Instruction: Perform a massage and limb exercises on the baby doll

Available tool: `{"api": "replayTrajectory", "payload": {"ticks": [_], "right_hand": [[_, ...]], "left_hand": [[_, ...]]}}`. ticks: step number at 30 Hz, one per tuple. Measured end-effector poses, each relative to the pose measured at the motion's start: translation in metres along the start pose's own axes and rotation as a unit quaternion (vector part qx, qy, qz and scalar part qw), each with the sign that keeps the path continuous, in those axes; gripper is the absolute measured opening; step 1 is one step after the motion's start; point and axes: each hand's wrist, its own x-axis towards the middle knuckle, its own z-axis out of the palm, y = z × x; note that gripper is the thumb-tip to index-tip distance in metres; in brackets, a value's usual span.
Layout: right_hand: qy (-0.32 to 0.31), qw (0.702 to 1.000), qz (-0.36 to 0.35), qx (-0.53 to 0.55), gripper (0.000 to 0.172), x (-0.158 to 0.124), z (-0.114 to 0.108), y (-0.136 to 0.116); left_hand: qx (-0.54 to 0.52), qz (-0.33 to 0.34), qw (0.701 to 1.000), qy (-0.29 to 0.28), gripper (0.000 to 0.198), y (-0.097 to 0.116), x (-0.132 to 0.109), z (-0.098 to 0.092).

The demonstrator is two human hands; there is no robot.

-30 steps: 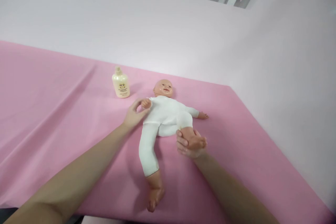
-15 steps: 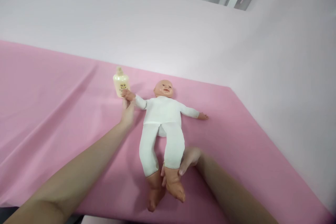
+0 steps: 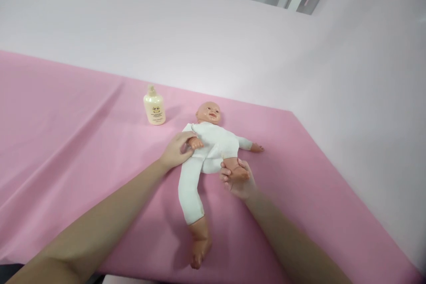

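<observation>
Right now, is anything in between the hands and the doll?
No, nothing. The left hand grips the doll by one arm, and the right hand holds its bent-up foot. The bottle stands apart, beyond the left hand.

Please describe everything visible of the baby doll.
The baby doll, with plastic-looking bare head, hands and feet and a white soft suit, lies face up on the pink cloth, head away from the camera. One leg lies straight; the other is bent up, its foot gripped by the right hand. The left hand holds one arm folded onto the chest; the other arm lies outstretched.
</observation>
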Motion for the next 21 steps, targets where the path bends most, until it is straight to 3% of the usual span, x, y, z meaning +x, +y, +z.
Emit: {"api": "replayTrajectory", "payload": {"ticks": [3, 6, 10, 14, 18, 21], "right_hand": [[-0.062, 0.995, 0.040, -0.070, 0.048, -0.004, -0.006, 0.006], [-0.157, 0.971, 0.125, -0.128, 0.053, -0.009, -0.013, 0.013], [-0.205, 0.926, 0.244, -0.203, 0.046, -0.011, -0.011, 0.015], [-0.282, 0.885, 0.308, -0.207, 0.043, -0.004, -0.009, 0.014], [-0.368, 0.877, 0.287, -0.111, 0.056, 0.004, -0.025, 0.015], [-0.331, 0.928, 0.165, -0.042, 0.057, 0.005, -0.034, 0.013]], "left_hand": [[-0.013, -0.061, 0.997, 0.048, 0.036, -0.002, 0.001, 0.000], [-0.082, -0.138, 0.978, 0.133, 0.035, -0.012, 0.003, 0.001], [-0.206, -0.186, 0.931, 0.237, 0.043, -0.026, 0.007, 0.000], [-0.224, -0.222, 0.902, 0.294, 0.045, -0.033, 0.009, -0.003], [-0.192, -0.190, 0.928, 0.258, 0.044, -0.030, 0.007, -0.002], [-0.109, -0.144, 0.968, 0.172, 0.039, -0.022, 0.004, 0.000]]}}
